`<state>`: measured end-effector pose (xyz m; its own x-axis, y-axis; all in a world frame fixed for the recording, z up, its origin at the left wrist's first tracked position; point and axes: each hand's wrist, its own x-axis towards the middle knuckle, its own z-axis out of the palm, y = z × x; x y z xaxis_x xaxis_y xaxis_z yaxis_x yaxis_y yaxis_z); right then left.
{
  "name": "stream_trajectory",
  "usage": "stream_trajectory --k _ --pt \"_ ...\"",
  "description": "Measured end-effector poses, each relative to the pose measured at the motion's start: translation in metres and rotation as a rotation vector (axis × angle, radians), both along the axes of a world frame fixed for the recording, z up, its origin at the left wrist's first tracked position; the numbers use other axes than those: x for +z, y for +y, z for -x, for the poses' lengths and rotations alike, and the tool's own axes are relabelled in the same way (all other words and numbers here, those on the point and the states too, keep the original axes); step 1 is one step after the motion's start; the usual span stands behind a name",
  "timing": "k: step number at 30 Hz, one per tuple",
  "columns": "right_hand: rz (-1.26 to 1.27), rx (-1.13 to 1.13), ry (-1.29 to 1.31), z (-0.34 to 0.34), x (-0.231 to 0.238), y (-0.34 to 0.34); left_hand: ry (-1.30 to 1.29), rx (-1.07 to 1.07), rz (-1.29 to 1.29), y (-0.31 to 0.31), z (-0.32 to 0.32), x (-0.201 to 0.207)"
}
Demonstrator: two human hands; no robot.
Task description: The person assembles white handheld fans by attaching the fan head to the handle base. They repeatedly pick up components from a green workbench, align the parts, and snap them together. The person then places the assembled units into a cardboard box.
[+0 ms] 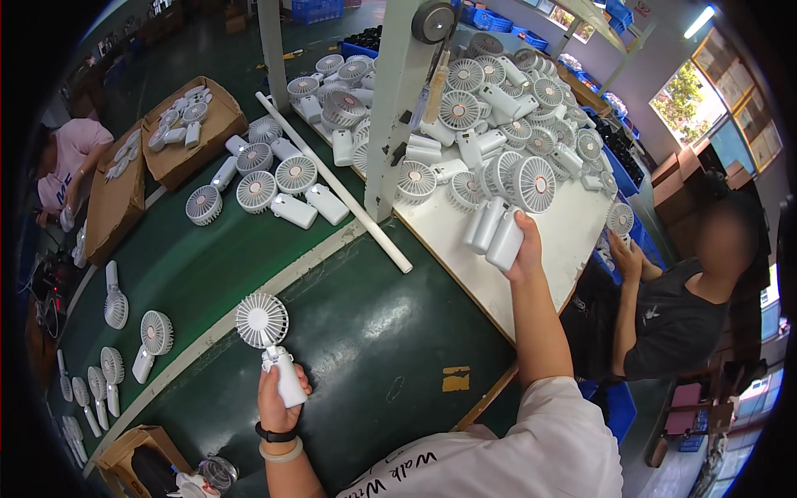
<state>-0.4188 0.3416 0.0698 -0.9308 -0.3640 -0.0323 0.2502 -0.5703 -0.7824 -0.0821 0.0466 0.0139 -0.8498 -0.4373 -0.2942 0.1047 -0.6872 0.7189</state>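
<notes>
My left hand is closed round the handle of a white handheld fan, held upright over the green work surface with its round head at the top. My right hand reaches out over the white table and grips a pair of white handheld fans side by side. Their handles point towards me, and their round heads touch or overlap the big pile of handheld fans behind. Whether a third fan is in that grip I cannot tell.
A white post and a white tube stand between the white table and the green surface. More fans lie beyond the tube. Cardboard boxes sit far left. A co-worker at right holds a fan; another person works far left.
</notes>
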Motion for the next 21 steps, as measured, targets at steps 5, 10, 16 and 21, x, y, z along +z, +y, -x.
stream_trajectory --k 5,10,16,21 --pt "-0.311 -0.091 -0.007 0.018 -0.001 0.021 -0.017 0.025 -0.012 0.000 0.003 -0.006" --pt "-0.922 -0.368 0.224 0.034 -0.003 0.033 0.000 0.011 -0.009 0.000 0.005 -0.005" --pt "-0.779 -0.640 0.234 0.050 -0.034 0.071 0.012 0.034 -0.031 -0.004 0.007 -0.011" --pt "-0.412 -0.747 0.447 -0.027 -0.004 0.024 0.015 -0.004 0.029 -0.024 0.008 -0.003"
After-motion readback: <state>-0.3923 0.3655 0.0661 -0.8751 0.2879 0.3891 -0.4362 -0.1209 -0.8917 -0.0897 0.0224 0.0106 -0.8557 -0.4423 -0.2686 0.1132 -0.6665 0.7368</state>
